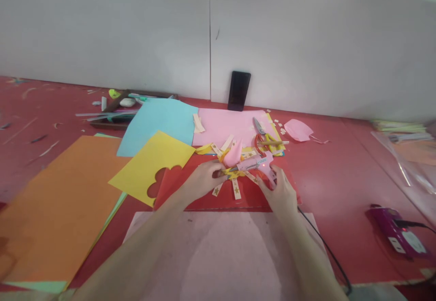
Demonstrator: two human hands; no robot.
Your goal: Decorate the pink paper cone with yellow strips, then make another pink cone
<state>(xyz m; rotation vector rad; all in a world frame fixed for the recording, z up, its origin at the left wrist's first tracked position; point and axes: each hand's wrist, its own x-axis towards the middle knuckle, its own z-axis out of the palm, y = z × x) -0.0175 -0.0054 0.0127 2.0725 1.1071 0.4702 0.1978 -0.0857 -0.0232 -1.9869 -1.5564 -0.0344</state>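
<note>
My right hand is wrapped around the handle of a pink hot glue gun, whose small light glows. Its nozzle points left, towards the fingertips of my left hand. Those fingers are closed at the edge of a yellow paper piece, partly hidden by the gun. The piece belongs to a paper flower with a pink pointed centre. Around it fan several pale strips with gold stars. Beneath lies a red sheet.
Scissors lie on a pink sheet behind the flower. Yellow, blue and orange sheets spread leftward. A phone leans on the wall. The gun's cord trails right, near a purple power strip.
</note>
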